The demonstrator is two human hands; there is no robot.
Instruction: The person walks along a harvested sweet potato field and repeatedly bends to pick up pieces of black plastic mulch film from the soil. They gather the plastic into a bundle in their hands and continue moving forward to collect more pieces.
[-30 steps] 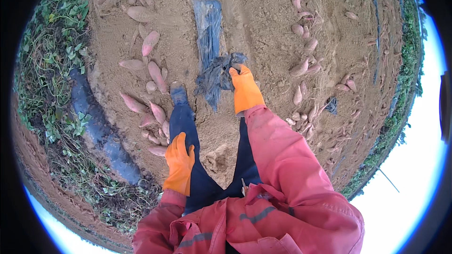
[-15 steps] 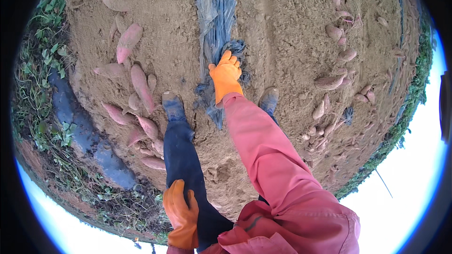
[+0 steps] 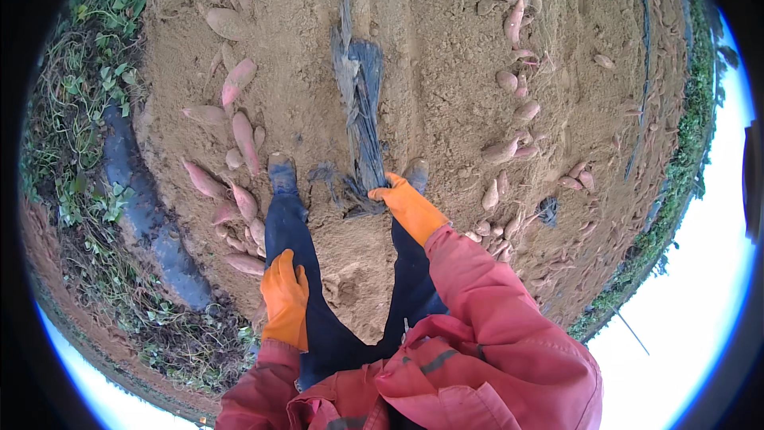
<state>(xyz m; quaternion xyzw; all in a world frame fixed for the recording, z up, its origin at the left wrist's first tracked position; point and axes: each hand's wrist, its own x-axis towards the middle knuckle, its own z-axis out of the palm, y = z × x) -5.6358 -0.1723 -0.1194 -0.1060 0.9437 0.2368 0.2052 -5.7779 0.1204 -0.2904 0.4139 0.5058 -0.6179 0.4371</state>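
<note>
My right hand, in an orange rubber glove, is closed on the near end of a crumpled strip of dark plastic film. The strip stretches away from me over the soil between my boots, bunched at its near end. My left hand, gloved the same way, lies on my left leg near the knee. Its fingers are stretched out and it holds nothing. Rows of pink sweet potatoes lie along the ground to the left, with others to the right.
Green vines cover the far left, beside a strip of dark film. A small dark wad of film lies right of the right-hand row. My boots stand on loose brown soil.
My right hand has drawn back toward me with the film's end. The film is now narrower and more bunched. My left hand stays on my leg.
</note>
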